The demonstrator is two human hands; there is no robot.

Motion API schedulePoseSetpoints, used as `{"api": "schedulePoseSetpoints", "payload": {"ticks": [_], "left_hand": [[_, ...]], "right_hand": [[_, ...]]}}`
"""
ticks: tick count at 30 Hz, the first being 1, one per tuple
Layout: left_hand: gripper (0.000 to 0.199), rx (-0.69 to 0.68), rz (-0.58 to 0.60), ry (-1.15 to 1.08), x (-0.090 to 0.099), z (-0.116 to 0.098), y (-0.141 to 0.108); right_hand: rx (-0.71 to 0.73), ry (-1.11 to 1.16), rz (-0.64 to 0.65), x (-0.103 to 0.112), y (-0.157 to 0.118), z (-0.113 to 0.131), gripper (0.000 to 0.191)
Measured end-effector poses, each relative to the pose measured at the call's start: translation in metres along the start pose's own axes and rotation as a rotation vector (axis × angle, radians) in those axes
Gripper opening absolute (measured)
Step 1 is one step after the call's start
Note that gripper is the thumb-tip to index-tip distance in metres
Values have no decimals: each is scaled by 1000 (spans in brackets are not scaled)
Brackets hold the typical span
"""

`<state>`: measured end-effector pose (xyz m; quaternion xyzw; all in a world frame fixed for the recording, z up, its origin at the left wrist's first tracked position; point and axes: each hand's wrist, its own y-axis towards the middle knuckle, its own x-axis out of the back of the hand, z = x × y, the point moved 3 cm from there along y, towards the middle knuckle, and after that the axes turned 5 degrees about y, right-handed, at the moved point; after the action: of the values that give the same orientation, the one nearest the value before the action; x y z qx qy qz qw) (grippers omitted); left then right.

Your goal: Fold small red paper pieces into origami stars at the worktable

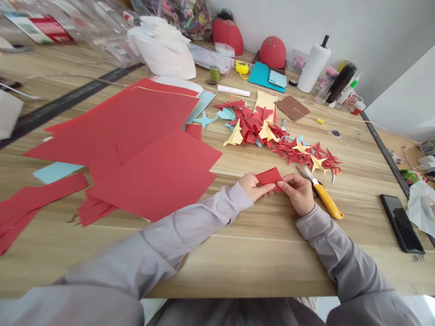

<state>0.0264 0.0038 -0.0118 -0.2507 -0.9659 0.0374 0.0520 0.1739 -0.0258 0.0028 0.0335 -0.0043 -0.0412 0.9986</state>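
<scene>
A small folded piece of red paper [270, 176] is held between both hands above the front middle of the table. My left hand [254, 187] pinches its left side, thumb on top. At its right lower corner, my right hand [298, 192] grips it between thumb and fingers. Just right of that hand lie a yellow utility knife [326, 200] and scissors, partly hidden. Behind the hands is a pile of folded red stars [251, 127] with some yellow and blue ones. Large red sheets [152, 154] overlap on the left.
A black phone [402, 224] lies at the right. Red strips [41, 194] are at the far left. Along the back stand a white bottle [313, 68], a yellow tape measure [242, 68], teal paper [260, 78] and white tissues [166, 50]. Brown paper [292, 107] sits behind the stars.
</scene>
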Motion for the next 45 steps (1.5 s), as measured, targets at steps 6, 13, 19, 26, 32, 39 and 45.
{"api": "schedulePoseSetpoints", "payload": {"ticks": [6,13,19,26,32,39,45], "left_hand": [[20,-5,-45,29,0,0,-2],[18,-19,-103,16,0,0,-3],[14,-24,-99,-45,0,-6,-4],[16,-66,-119,-43,1,-5,-5],[25,-21,-113,-11,1,-4,-5],[28,52,-137,14,1,-8,-7],[27,62,-153,-15,1,-11,-8]], "right_hand": [[3,-17,2,-1,0,1,26],[-14,-4,20,-3,1,-2,27],[-46,2,172,-7,-1,-3,25],[12,-200,266,-6,-1,1,29],[23,-240,259,-6,-1,0,33],[-12,-257,174,-6,-1,-1,39],[25,-277,81,-5,-1,4,47]]}}
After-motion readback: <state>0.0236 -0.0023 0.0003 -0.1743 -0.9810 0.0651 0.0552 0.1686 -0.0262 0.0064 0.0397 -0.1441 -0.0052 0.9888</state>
